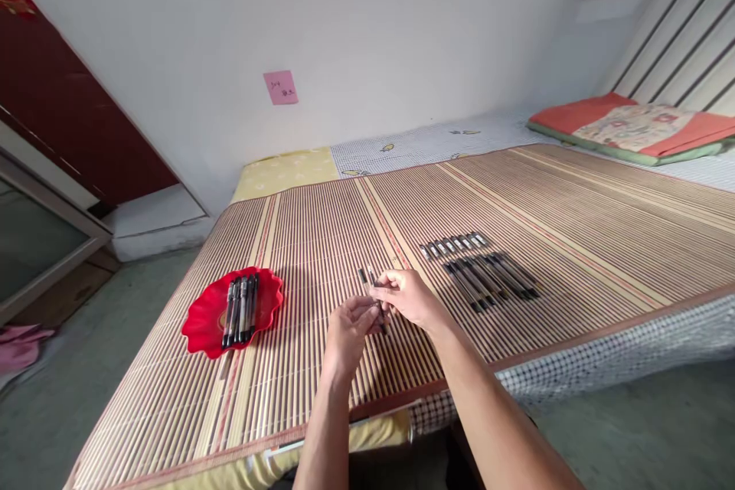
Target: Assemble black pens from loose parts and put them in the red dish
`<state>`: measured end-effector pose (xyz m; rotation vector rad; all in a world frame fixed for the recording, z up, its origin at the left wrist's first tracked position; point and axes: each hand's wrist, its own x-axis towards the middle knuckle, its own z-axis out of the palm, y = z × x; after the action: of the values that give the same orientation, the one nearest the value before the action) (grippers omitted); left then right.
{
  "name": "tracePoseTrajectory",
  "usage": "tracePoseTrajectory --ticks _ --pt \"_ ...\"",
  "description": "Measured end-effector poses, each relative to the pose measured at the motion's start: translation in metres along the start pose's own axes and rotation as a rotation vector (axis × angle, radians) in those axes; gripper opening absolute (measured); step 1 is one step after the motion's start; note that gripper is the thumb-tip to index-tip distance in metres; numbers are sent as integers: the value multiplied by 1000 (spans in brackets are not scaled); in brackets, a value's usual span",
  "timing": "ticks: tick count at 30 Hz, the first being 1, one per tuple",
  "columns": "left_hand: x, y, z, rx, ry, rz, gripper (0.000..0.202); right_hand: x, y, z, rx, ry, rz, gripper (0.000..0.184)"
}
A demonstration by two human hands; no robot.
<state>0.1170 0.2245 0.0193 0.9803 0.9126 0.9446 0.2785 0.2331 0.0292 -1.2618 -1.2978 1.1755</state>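
Note:
Over the striped mat, both my hands meet on a slim dark pen (382,325). My left hand (351,325) pinches it near its middle, thumb and fingers closed. My right hand (405,295) has its fingertips closed around the upper part, close to the left fingers. Just beyond the fingertips is a small dark stick-like piece (361,276); whether it lies on the mat or is held, I cannot tell. To the right is a row of short pen caps (453,245). Nearer me, several pen barrels (488,280) lie side by side, slanted.
A red scalloped plate (200,321) on the left holds several pens (241,306). The bamboo mat (321,245) covers the bed. A folded orange quilt (632,126) lies at the far right by the railing. A pink note (281,87) is on the wall.

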Motion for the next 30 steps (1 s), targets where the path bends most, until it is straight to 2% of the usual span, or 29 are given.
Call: tracePoseTrajectory --ticks 4,8,10,19,24,30 --pt "1 -1 -3 25 -19 32 42 -3 -14 -11 2 185 -131 44" --pt "3 -4 -3 72 -36 80 34 -11 -34 -23 76 429 -288 35" --pt "4 -5 -3 118 -26 86 32 -15 -42 -25 109 499 -341 30" --pt "4 -5 -3 210 -13 116 29 -22 -56 -21 46 584 -447 19" --pt "2 -3 -2 236 -20 118 27 -22 -55 -22 45 541 -464 17" --pt "3 -3 -1 271 26 140 24 -24 -58 -25 -19 506 -479 20"
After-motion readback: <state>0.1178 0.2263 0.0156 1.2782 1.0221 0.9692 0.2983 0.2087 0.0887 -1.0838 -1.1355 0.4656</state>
